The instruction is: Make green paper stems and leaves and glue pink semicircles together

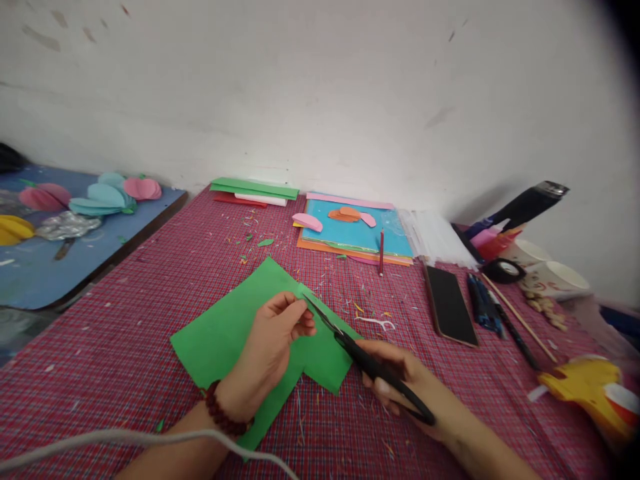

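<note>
My left hand (pixel 277 327), with a beaded bracelet at the wrist, is closed in a pinch on a small piece of green paper (pixel 301 288); much of that piece is hidden by the fingers. In my right hand (pixel 407 380) are black-handled scissors (pixel 370 363), fingers wrapped about the handles. Their blades point up and left, the tips close to my left fingertips. Beneath both lies a large sheet of green paper (pixel 220 327) with a notch cut into its lower right edge.
Folded green paper (pixel 255 189) and a blue sheet stack (pixel 320 227) lie by the wall. A pencil (pixel 381 253), phone (pixel 450 305), paper cups (pixel 557 280) and yellow glue gun (pixel 585 387) sit rightward. Paper fruits (pixel 100 198) rest on a blue table; a white cable (pixel 125 437) crosses the foreground.
</note>
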A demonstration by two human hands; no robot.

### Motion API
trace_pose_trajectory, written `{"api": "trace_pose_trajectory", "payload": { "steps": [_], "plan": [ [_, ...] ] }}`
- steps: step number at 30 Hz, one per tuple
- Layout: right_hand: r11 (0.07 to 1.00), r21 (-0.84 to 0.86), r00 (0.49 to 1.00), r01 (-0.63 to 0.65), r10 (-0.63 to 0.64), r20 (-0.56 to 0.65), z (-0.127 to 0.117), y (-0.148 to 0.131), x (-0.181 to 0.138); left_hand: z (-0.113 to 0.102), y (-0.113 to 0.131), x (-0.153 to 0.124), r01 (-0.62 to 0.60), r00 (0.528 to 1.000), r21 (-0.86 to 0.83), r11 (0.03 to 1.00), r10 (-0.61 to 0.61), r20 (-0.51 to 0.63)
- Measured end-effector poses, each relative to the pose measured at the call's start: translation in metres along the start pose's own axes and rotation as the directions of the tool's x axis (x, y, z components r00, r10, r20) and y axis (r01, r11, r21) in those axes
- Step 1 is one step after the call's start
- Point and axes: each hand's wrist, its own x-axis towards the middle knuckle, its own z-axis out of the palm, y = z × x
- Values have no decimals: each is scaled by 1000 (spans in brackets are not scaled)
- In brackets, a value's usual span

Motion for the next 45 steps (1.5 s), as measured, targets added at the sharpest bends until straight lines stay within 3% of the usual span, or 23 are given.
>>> {"api": "trace_pose_trajectory", "payload": {
  "steps": [5,24,45],
  "plan": [
    [1000,25,1000,0,-1,23,-1,-2,-1,1,-6,0,4,998,68,998,-8,65],
    [998,65,1000,4,-2,-31,8,-9,-4,1,-2,-2,18,994,30,999,-22,106],
    [996,64,993,62,-68,97,-8,-7,-3,-8,5,4,63,980,197,978,-97,171]
  ]
}}
